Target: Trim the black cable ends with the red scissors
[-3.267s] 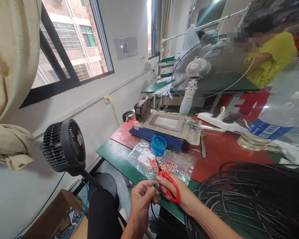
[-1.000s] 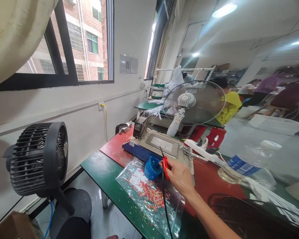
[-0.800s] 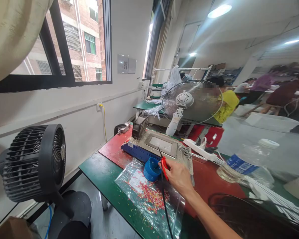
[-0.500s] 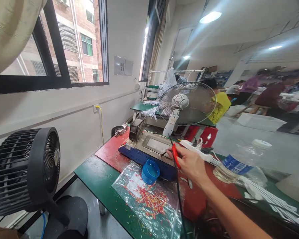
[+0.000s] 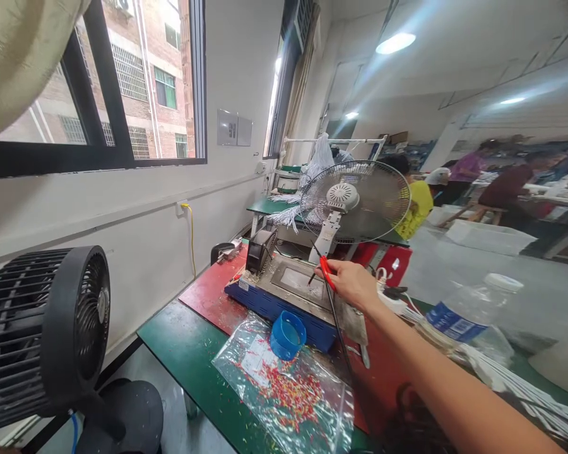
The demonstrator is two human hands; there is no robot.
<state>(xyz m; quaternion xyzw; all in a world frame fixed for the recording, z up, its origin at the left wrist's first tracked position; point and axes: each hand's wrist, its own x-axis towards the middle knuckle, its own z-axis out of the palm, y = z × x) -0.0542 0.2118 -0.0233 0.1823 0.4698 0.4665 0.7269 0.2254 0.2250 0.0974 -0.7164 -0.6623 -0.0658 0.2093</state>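
My right hand (image 5: 353, 284) reaches out over the blue-based machine (image 5: 288, 295) with the grey top plate. It is closed on red-handled scissors (image 5: 325, 271) and pinches a thin black wire (image 5: 337, 328), whose end points down at the plate. The wire trails back toward a black coil at the bottom right. A blue cap (image 5: 287, 335) sits in front of the machine, on a clear plastic bag (image 5: 288, 391) strewn with small red and yellow offcuts. My left hand is out of view.
A black fan (image 5: 42, 334) stands at the left and a white fan (image 5: 353, 202) behind the machine. A plastic bottle (image 5: 468, 312), white wires (image 5: 515, 378) and a power strip (image 5: 392, 301) lie on the right. Other people work at tables behind.
My right hand moved from the blue cap forward and up over the machine's plate, with scissors and wire. My left hand, earlier pinching the wire near the scissors, dropped out of view.
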